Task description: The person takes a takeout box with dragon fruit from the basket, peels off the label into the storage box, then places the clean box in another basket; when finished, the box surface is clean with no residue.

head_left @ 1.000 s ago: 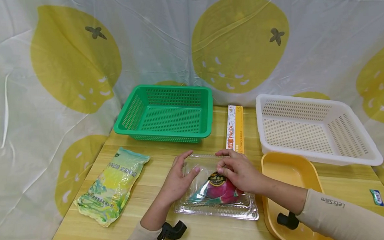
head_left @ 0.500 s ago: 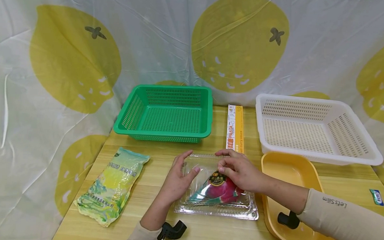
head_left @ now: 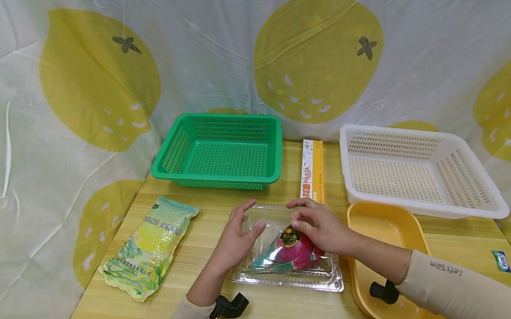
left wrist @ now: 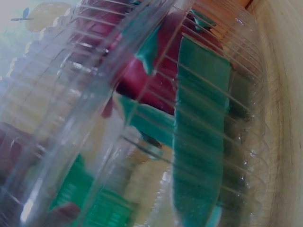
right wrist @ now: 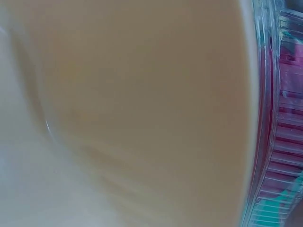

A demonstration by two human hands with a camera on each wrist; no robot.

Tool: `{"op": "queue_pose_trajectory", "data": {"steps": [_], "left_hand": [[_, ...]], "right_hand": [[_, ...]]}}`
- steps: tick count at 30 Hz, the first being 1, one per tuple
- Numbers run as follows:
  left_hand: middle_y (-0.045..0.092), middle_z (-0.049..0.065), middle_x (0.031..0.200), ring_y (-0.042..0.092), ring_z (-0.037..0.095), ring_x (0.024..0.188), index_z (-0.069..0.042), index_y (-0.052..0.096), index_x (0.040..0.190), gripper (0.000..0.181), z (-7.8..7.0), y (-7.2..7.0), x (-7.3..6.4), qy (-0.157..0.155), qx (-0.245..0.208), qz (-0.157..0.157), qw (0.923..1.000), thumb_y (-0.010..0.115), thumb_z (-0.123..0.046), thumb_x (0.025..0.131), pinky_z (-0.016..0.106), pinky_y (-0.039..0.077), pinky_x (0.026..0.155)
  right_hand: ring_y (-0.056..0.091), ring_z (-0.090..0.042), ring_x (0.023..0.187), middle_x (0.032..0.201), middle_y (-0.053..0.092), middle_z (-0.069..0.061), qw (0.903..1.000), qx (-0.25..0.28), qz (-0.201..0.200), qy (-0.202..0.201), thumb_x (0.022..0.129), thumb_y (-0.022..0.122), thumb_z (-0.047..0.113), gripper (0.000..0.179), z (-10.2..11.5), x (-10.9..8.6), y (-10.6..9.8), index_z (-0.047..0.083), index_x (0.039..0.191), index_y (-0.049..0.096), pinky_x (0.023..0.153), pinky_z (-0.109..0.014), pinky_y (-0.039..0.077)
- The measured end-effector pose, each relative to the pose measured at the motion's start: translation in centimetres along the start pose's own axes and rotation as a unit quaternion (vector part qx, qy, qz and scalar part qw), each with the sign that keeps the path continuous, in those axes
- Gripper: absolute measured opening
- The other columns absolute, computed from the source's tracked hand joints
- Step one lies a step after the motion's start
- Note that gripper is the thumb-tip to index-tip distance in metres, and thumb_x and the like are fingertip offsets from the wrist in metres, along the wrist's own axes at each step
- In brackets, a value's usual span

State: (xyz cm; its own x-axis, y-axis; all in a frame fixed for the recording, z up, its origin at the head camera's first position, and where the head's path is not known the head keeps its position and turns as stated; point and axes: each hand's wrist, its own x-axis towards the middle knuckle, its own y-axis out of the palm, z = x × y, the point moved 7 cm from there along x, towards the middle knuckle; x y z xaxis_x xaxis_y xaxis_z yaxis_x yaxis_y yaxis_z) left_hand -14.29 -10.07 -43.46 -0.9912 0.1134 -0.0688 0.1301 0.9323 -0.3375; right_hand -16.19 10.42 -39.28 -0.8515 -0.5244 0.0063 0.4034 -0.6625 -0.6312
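At the upper edge of the round black-and-gold label (head_left: 290,236), the thumb and index finger of the right hand (head_left: 324,230) come together in a pinch; how firmly the label sticks is too small to tell. If it is adhesive, an uneven pull could crease or tear it, and a hard press could dent the thin clear lid (head_left: 274,221) beneath. The left hand (head_left: 235,243), fingers spread and thumb apart, rests along the left side of the plastic clamshell (head_left: 293,282), which lies on the wooden table (head_left: 177,264) with a magenta-and-green fruit (head_left: 304,256), apparently dragon fruit, inside. Should that light steadying slacken, the clamshell could skid into the orange-yellow tub (head_left: 380,225) just beside it.
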Motion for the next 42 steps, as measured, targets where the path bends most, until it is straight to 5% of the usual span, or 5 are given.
{"op": "queue_pose_trajectory", "data": {"steps": [18,31,36,42], "left_hand": [[0.041,0.011,0.156,0.032,0.043,0.151,-0.021,0.043,0.154,0.061,0.1,-0.1,0.0,-0.005,0.003,-0.004,1.0000,0.069,-0.026,0.099,0.070,0.026,0.118],[0.039,0.012,0.158,0.030,0.046,0.151,-0.018,0.042,0.154,0.062,0.2,-0.2,-0.1,-0.008,0.001,-0.002,1.0000,0.068,-0.025,0.099,0.072,0.025,0.118],[0.037,0.012,0.160,0.032,0.048,0.149,-0.018,0.042,0.154,0.062,0.0,-0.3,-0.1,-0.005,0.010,0.000,0.9999,0.069,-0.025,0.098,0.072,0.027,0.116],[0.037,0.012,0.160,0.032,0.046,0.150,-0.017,0.042,0.154,0.063,-0.1,-0.3,0.0,-0.003,0.011,0.001,0.9999,0.069,-0.025,0.098,0.073,0.028,0.116]], "right_hand": [[0.053,-0.034,0.130,0.136,0.060,-0.010,0.9994,0.034,-0.006,-0.005,0.101,0.063,0.019,0.011,-0.2,0.0,0.1,0.020,0.090,0.067,0.110,-0.057,0.042],[0.054,-0.038,0.135,0.134,0.063,-0.012,0.9964,0.074,-0.032,0.028,0.102,0.063,0.023,0.007,-0.1,0.3,-1.1,0.021,0.097,0.066,0.113,-0.067,0.038],[0.061,-0.028,0.118,0.116,0.067,0.000,0.9978,0.032,-0.048,0.032,0.102,0.063,0.029,0.007,0.4,-0.3,-2.4,0.023,0.100,0.065,0.105,-0.056,0.049],[0.059,-0.020,0.090,0.097,0.068,0.004,0.9973,-0.021,-0.066,0.025,0.100,0.066,0.021,0.004,0.4,-1.4,-4.4,0.018,0.101,0.068,0.080,-0.033,0.053]]}}
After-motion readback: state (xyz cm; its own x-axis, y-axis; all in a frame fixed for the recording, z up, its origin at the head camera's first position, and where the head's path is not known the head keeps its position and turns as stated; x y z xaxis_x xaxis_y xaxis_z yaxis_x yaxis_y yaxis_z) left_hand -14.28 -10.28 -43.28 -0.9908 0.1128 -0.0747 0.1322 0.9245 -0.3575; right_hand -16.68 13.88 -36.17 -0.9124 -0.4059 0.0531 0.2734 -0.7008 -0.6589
